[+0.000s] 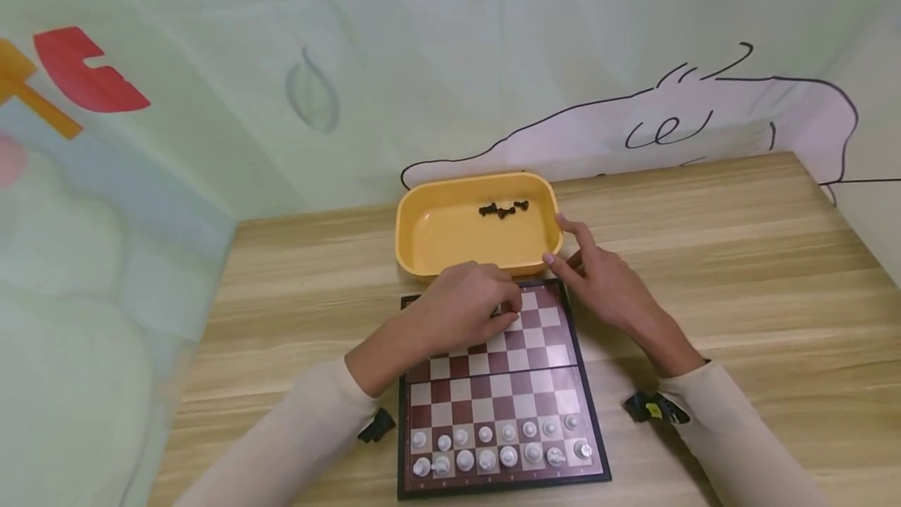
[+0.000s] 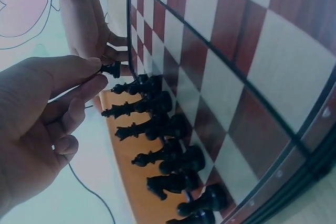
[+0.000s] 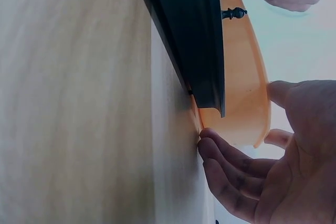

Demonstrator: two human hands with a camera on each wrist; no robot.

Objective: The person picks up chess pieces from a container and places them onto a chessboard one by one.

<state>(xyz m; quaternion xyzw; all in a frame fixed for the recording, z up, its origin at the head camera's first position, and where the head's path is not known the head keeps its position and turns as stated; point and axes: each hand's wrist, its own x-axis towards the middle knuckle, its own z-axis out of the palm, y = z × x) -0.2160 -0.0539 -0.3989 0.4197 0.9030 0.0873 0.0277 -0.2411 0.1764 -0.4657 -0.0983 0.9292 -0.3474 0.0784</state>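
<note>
My left hand (image 1: 468, 300) is over the far half of the chessboard (image 1: 501, 386). Its thumb and finger pinch a small black chess piece (image 2: 112, 69) by the upper end, base toward the board. Beside it, black chessmen (image 2: 137, 128) stand in two rows along the board's far edge, mostly hidden by the hand in the head view. My right hand (image 1: 608, 280) touches the near right corner of the yellow tub (image 1: 408, 237), thumb and index finger at the rim. Its other fingers (image 3: 228, 184) are loosely bent low beside the tub.
Three black chess pieces (image 1: 503, 211) lie inside the tub, right of its middle. Two rows of white chessmen (image 1: 486, 458) stand on the near side of the board. All this rests on a wooden table (image 1: 296, 296), with a printed cloth (image 1: 450, 61) behind.
</note>
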